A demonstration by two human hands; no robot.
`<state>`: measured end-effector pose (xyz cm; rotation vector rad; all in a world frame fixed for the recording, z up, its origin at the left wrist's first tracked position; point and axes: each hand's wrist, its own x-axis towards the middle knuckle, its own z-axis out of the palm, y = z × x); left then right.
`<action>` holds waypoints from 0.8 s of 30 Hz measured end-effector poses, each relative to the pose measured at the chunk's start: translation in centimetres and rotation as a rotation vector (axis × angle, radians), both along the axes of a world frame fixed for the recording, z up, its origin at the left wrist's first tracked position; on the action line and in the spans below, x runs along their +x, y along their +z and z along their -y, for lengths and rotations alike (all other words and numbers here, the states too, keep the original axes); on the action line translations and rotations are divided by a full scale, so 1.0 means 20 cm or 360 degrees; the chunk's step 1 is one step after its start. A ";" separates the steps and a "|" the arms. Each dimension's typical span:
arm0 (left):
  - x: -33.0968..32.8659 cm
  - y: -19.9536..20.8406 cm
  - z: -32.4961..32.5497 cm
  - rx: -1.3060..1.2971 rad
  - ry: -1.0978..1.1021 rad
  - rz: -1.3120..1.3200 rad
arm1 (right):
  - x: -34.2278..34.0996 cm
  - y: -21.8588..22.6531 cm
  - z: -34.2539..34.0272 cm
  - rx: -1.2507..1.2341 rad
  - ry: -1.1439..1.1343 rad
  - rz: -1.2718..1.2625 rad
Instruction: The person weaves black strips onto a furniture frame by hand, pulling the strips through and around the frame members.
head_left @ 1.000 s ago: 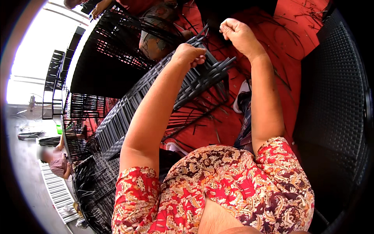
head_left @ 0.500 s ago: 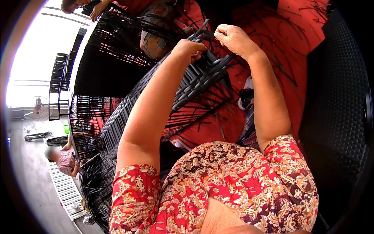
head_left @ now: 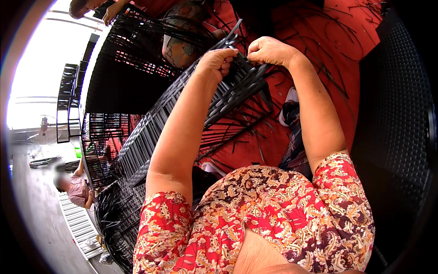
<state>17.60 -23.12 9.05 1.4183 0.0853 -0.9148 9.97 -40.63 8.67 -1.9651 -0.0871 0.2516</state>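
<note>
The work in hand looks to be weaving the end of a grey woven panel (head_left: 219, 98), judging by the loose strip ends (head_left: 235, 28) that stick out beyond its far corner. The panel lies aslant over the red floor (head_left: 315, 27), running from beside the black wicker pieces at the left up to its far edge, where both hands are.

The left hand (head_left: 216, 64) is over that far edge, its fingers curled in and thumb against forefinger. The right hand (head_left: 269, 51) faces it just beside, near the same corner, fingertips drawn together and pointing down. Both are closed as in a pinch; what sits between the fingertips is too small to tell, though a strip seems likely.

The next move, I would judge, calls for one hand to steady the strip at the edge while the other tucks its end under the neighbouring weave and draws it snug. The stiff ends could spring back or catch on one another. More loose strips (head_left: 336, 83) are scattered toward the floor's far right side.
</note>
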 end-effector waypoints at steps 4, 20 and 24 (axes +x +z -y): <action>0.00 0.02 -0.03 0.0070 -0.0353 0.0260 | -0.01 0.00 0.01 0.0154 0.0040 -0.0039; 0.03 0.08 -0.03 0.0465 -0.0882 0.0330 | 0.00 -0.04 -0.02 0.0101 0.0027 -0.0033; 0.03 0.10 -0.03 0.0550 -0.0928 0.0510 | 0.00 -0.01 -0.04 0.0038 -0.0037 -0.0055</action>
